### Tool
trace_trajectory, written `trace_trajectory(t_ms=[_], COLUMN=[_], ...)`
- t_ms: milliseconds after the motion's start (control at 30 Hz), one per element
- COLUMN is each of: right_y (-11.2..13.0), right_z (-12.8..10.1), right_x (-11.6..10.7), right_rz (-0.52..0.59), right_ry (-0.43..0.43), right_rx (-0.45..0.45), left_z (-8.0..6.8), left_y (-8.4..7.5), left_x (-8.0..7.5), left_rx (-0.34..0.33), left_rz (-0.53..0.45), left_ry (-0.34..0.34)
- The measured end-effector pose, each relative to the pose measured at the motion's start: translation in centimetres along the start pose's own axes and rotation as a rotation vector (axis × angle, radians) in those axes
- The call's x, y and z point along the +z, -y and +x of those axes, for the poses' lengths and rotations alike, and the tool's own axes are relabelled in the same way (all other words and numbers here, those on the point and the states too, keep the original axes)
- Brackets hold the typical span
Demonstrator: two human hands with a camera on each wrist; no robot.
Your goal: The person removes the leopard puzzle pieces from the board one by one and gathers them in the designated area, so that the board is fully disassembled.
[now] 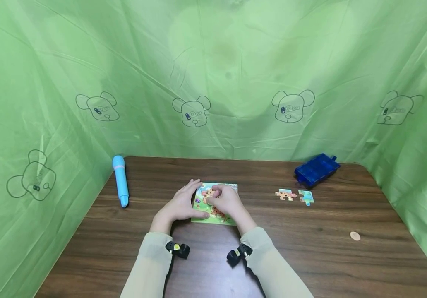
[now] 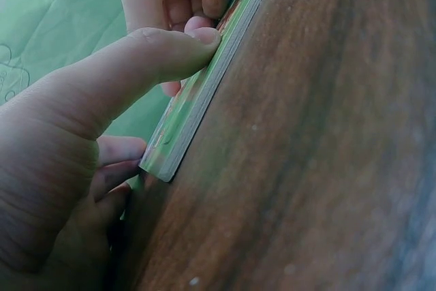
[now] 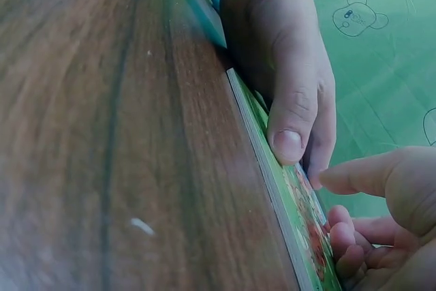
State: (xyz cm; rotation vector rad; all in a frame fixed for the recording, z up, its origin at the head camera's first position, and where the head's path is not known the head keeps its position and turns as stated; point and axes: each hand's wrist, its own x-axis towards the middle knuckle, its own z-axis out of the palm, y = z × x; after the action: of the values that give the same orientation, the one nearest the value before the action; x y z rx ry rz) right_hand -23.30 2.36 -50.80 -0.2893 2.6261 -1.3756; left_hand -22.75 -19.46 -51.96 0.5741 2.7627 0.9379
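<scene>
Head view shows your left hand (image 1: 181, 204) pressing the puzzle board (image 1: 232, 187) edge with straight fingers, while your right hand (image 1: 226, 200) fingertips, curled together, press on it.

My recording booth, closed in by cloth

Green sheet (image 1: 213, 62) printed with cartoon bears hangs behind and beside my dark wooden table (image 1: 310, 256), filling the upper frame.

Bright even light, soft shadows, head view bowed at edges, wrist close-ups partly blurred
</scene>
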Motion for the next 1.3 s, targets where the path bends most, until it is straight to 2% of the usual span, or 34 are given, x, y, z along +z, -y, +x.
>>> trace_trajectory(t_ms=[200, 767, 967, 1133, 1300], right_y=[0.0, 0.2, 0.6, 1.0, 1.1], right_z=[0.1, 0.5, 0.5, 0.5, 0.8], right_x=[0.1, 0.0, 0.1, 0.1, 0.1], right_rz=[0.006, 0.187, 0.151, 0.126, 0.229], right_ry=[0.029, 0.052, 0.049, 0.083, 0.093], right_rx=[-0.026, 0.082, 0.066, 0.056, 0.084], left_z=[0.0, 0.1, 0.0, 0.0, 0.1], left_y=[0.0, 0.1, 0.1, 0.0, -0.3], left_x=[0.0, -0.1, -0.1, -0.1, -0.2], left_rx=[0.016, -0.013, -0.025, -0.02, -0.02], left_rz=[0.008, -0.012, -0.017, -0.01, -0.024], left_ry=[-0.007, 0.02, 0.015, 0.017, 0.023])
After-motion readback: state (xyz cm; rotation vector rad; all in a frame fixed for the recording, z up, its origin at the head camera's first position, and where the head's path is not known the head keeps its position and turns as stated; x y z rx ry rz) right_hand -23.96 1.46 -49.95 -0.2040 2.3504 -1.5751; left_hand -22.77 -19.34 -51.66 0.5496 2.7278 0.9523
